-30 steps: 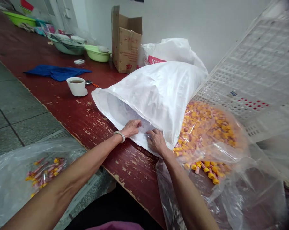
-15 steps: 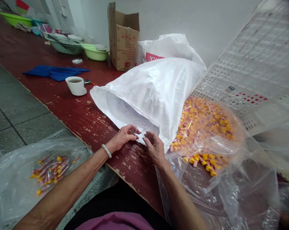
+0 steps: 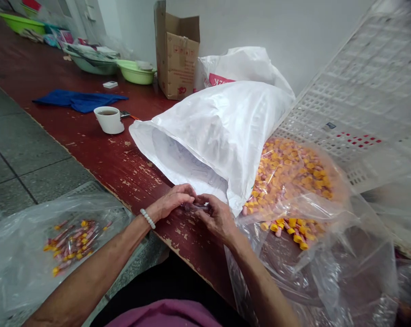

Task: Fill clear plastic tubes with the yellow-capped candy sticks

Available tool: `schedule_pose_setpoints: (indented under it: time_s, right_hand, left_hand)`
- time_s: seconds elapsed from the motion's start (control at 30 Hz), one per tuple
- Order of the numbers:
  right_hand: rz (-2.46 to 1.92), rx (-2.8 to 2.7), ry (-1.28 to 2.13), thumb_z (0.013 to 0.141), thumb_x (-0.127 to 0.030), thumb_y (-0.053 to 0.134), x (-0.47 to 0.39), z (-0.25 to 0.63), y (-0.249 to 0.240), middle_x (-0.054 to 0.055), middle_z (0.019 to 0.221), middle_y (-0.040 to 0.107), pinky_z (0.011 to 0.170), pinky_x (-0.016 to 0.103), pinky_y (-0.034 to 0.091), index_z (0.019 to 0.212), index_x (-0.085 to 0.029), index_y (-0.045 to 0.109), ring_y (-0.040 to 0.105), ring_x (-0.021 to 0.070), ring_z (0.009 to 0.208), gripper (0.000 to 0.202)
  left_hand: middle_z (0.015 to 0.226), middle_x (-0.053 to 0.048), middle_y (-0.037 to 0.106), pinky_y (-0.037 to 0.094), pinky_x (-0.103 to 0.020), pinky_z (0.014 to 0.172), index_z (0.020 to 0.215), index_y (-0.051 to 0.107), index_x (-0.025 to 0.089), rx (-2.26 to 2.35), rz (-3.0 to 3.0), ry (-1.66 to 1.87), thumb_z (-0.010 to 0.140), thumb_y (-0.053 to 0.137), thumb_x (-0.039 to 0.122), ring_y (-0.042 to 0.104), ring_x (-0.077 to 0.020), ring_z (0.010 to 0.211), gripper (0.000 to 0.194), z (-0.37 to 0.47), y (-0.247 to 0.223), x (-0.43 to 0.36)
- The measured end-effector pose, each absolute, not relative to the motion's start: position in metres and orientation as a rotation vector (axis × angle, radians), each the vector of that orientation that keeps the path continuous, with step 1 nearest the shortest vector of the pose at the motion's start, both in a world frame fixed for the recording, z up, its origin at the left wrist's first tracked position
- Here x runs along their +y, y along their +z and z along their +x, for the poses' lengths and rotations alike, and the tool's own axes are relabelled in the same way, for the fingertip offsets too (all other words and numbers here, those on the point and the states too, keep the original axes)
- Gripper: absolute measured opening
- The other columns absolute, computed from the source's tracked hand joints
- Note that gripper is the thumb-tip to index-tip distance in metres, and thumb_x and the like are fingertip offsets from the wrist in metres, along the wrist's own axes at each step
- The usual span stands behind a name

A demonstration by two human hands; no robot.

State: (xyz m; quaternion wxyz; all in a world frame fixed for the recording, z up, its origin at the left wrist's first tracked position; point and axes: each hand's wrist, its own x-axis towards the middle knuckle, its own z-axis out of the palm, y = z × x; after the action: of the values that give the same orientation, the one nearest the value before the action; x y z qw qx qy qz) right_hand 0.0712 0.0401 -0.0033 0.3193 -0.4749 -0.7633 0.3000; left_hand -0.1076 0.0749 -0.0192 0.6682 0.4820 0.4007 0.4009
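White sack (image 3: 219, 120) on tabletop (image 3: 132, 184), mouth open toward front edge. Small clear piece (image 3: 198, 207) just in front of sack's mouth, over tabletop, near front edge. Right hand (image 3: 219, 217) pinches small clear piece, fingers bent. Left hand (image 3: 173, 200) narrow, fingertips by left end of piece; cannot tell if it grips too. Yellow-and-pink bits (image 3: 285, 172) heaped right of sack, under see-through plastic (image 3: 348, 259). White cup (image 3: 110, 121) left of sack, dark drink (image 3: 107, 112) inside.
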Motion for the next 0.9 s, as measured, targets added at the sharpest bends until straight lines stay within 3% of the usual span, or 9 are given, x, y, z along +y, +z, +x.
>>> schedule_pose_setpoints:
  time_s: [0.13,0.27,0.4,0.5,0.6,0.73,0.8,0.9]
  right_hand:
    - [-1.329,-1.941,0.888,0.071,-0.034,0.066,0.049,0.061,0.007,-0.003,0.075,0.062,0.057,0.023,0.044,0.106,-0.022,0.053,0.056,0.0112,0.06,0.039]
    - [-1.372,-2.003,0.8,0.075,-0.042,0.062,0.089,0.059,0.003,0.001,0.083,0.064,0.066,0.027,0.045,0.11,-0.021,0.053,0.058,0.0139,0.07,0.041]
    - [-1.552,-2.139,0.329,0.086,-0.028,0.05,0.134,0.057,-0.015,0.007,0.115,0.06,0.088,0.036,0.04,0.112,-0.022,0.056,0.052,0.0208,0.099,0.028]
    - [-1.614,-2.176,0.212,0.083,-0.016,0.049,0.15,0.049,-0.023,0.009,0.115,0.061,0.093,0.044,0.033,0.107,-0.023,0.06,0.046,0.0266,0.108,0.027]
    - [-1.641,-2.127,0.236,0.083,-0.015,0.046,0.147,0.039,-0.024,0.012,0.104,0.064,0.091,0.044,0.035,0.1,-0.018,0.061,0.049,0.0268,0.104,0.023]
    - [-1.598,-2.068,0.372,0.086,-0.027,0.048,0.119,0.024,-0.025,0.006,0.097,0.066,0.078,0.031,0.045,0.106,-0.018,0.056,0.058,0.0172,0.085,0.024]
    - [-1.48,-2.008,0.513,0.086,-0.03,0.048,0.101,0.019,-0.028,0.003,0.095,0.065,0.07,0.026,0.048,0.105,-0.019,0.056,0.06,0.0134,0.077,0.023]
    - [-1.237,-2.002,0.599,0.084,-0.022,0.051,0.089,0.019,-0.029,0.004,0.101,0.064,0.075,0.025,0.049,0.103,-0.019,0.06,0.061,0.0131,0.083,0.021]
  left_hand:
    - [0.079,-0.007,0.067,0.049,-0.03,0.063,0.099,0.061,0.015,0.641,1.007,0.571,0.07,0.067,0.025,0.065,-0.0208,0.07,0.032,-0.12,-0.014,0.077]
    - [0.084,-0.009,0.066,0.052,-0.035,0.064,0.113,0.057,0.014,0.594,0.83,0.641,0.071,0.069,0.024,0.066,-0.0223,0.07,0.045,-0.134,-0.017,0.078]
    - [0.075,-0.003,0.063,0.052,-0.027,0.061,0.107,0.061,0.013,0.684,0.632,0.888,0.064,0.071,0.007,0.064,-0.0146,0.066,0.044,-0.144,-0.025,0.081]
    - [0.069,-0.002,0.062,0.052,-0.026,0.059,0.096,0.064,0.01,0.753,0.586,0.982,0.061,0.071,0.002,0.063,-0.0132,0.061,0.037,-0.145,-0.027,0.083]
    - [0.076,-0.005,0.066,0.053,-0.026,0.059,0.085,0.064,0.009,0.829,0.592,1.085,0.061,0.074,0.007,0.065,-0.0145,0.063,0.025,-0.14,-0.027,0.083]
    - [0.094,-0.006,0.067,0.054,-0.026,0.064,0.089,0.063,0.012,0.832,0.617,1.174,0.062,0.076,0.013,0.067,-0.0155,0.074,0.03,-0.131,-0.03,0.083]
    - [0.093,-0.005,0.067,0.055,-0.028,0.068,0.093,0.063,0.014,0.778,0.6,1.194,0.062,0.077,0.014,0.066,-0.0161,0.078,0.034,-0.127,-0.033,0.083]
    - [0.086,-0.004,0.068,0.055,-0.029,0.071,0.09,0.063,0.012,0.748,0.553,1.236,0.06,0.078,0.014,0.067,-0.0163,0.077,0.034,-0.124,-0.034,0.083]
